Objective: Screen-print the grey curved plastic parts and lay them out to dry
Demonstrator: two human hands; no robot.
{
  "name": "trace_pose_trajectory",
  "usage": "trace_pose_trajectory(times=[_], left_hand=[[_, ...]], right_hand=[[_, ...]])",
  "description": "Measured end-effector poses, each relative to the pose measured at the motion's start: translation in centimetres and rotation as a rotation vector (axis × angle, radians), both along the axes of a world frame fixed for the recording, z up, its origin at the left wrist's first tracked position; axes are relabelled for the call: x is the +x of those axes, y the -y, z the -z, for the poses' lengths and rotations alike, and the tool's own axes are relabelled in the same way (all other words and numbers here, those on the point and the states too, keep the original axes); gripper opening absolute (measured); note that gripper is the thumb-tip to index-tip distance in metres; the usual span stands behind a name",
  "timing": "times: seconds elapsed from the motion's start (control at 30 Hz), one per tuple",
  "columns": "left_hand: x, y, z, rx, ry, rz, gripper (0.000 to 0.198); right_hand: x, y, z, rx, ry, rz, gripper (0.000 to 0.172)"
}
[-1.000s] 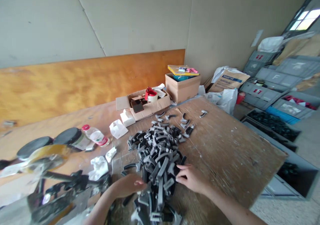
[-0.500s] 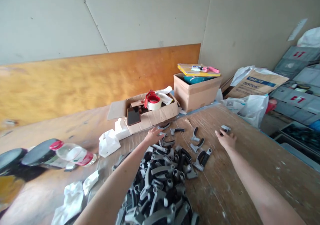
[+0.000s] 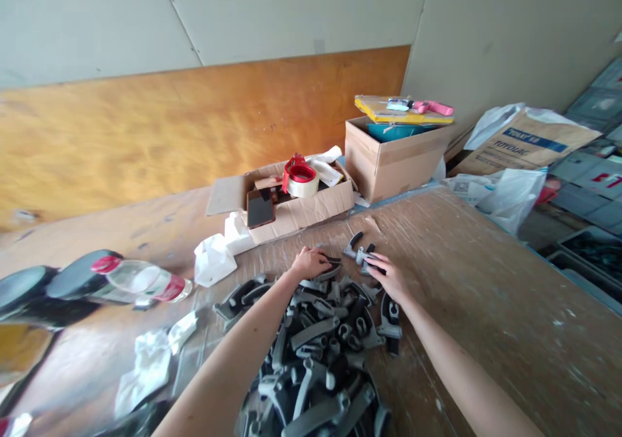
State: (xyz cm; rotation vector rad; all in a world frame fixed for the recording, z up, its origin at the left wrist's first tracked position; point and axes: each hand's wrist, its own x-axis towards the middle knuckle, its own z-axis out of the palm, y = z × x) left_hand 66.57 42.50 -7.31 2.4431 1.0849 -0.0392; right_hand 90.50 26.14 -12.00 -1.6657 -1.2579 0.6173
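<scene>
Grey parts (image 3: 315,333) heaped — sack (image 3: 522,144) reads "TOYOLAC".

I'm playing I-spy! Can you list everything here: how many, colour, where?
Handles: uncountable pile, grey-black, mid-table
Bottle: one, clear, red cap, left
Round lids: two, dark, left
Tissues: about two, white, left
Packets: two, white, by low box
Low box: one, brown, back
Phone: one, dark, at low box
Tape: one, cream-red, in low box
Tall box: one, brown, back right
Board: one, yellow, on tall box
Unclear thing: one, pink, on board
Sack: one, brown, right
Plastic bags: some, white, right
Crates: several, grey, right
Table: one, brown, beneath
Left hand: one, bare, pile's far edge
Right hand: one, bare, touching handles
</scene>
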Motion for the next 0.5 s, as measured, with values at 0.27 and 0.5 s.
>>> trace_pose_trajectory(times=[0.27,0.5], left_hand=[[-3.9,6.7,-4.0,0.02,-0.101,0.089,0.024],[-9.8,13.7,-8.2,-0.076,-0.028,0.174,0.023]], right_hand=[[-9.9,5.8,-2.2,-0.101,-0.198,-0.14,0.038],[-15.6,11.5,-5.9,-0.188,-0.061,-0.365,0.046]])
